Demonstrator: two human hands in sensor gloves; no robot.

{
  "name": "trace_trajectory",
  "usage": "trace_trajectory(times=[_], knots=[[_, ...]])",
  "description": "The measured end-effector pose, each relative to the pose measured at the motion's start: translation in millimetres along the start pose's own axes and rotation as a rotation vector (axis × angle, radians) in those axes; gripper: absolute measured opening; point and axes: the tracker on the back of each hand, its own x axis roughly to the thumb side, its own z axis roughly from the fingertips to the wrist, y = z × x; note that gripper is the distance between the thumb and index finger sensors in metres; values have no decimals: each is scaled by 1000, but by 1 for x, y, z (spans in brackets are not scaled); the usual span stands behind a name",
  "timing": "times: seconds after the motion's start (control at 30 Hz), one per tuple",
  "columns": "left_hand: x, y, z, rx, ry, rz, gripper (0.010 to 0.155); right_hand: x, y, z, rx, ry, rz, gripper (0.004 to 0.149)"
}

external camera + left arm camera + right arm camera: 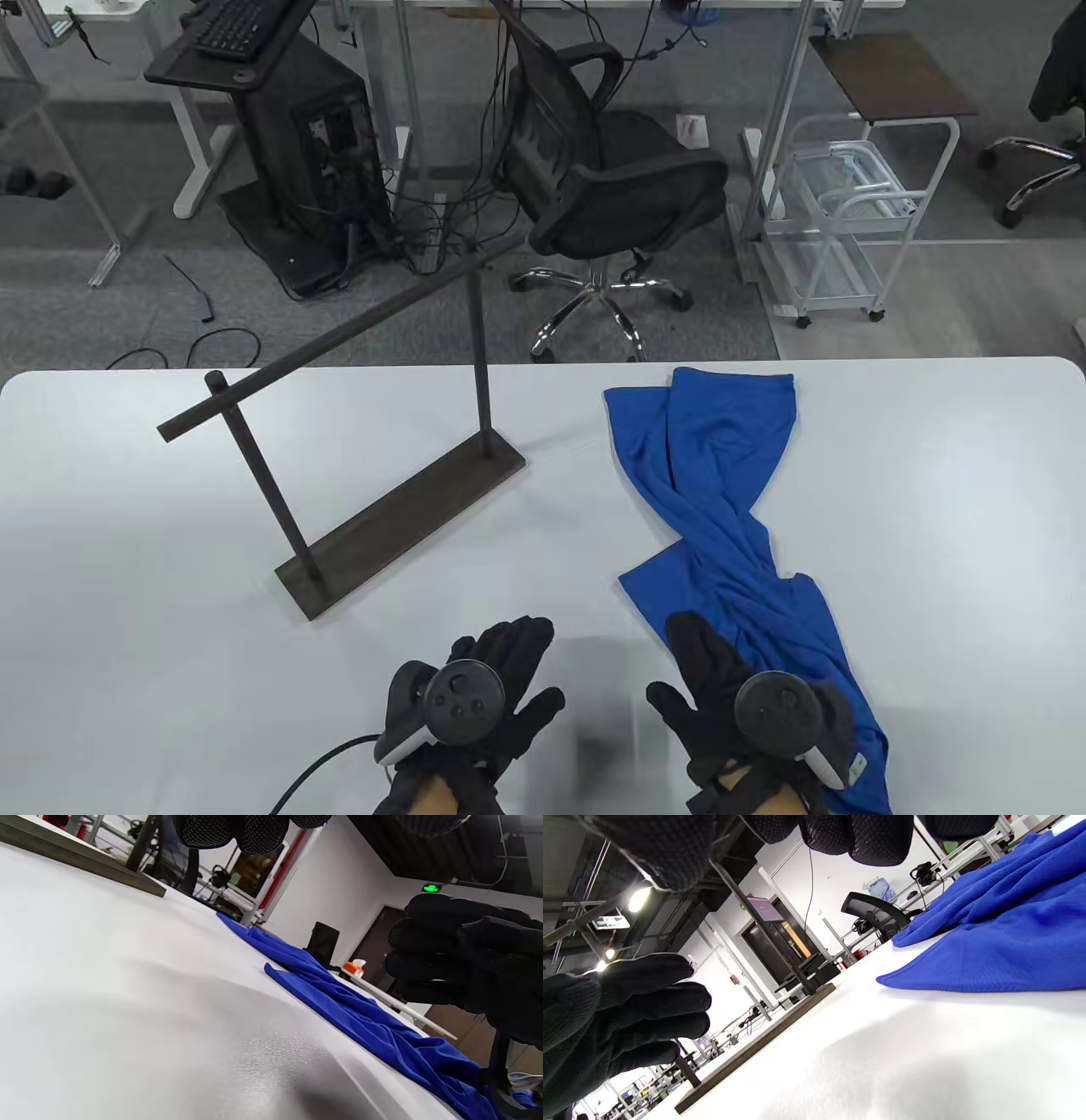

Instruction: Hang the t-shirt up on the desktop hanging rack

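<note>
A blue t-shirt lies crumpled in a long strip on the right side of the white table; it also shows in the left wrist view and the right wrist view. A dark metal hanging rack with a flat base and a slanted top bar stands at the left-centre. My left hand hovers open above the table near the front edge, holding nothing. My right hand is open over the shirt's near end, fingers spread; whether it touches the cloth I cannot tell.
Beyond the table's far edge are a black office chair, a computer tower with cables, and a white cart. A cable runs from my left wrist off the front edge.
</note>
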Motion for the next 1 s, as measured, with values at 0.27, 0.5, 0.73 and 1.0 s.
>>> trace_trajectory(times=[0.27,0.5,0.73,1.0], knots=[[-1,4,6,22,15,23,78,2,2,2,26,2,16,73],[-1,4,6,15,14,16,79,-1,5,2,26,40,63,75],[-5,4,5,11,23,30,81,-16,2,-18,-40,257,223,88],[-9,7,6,3,57,-105,81,-49,-20,-74,-93,529,338,94]])
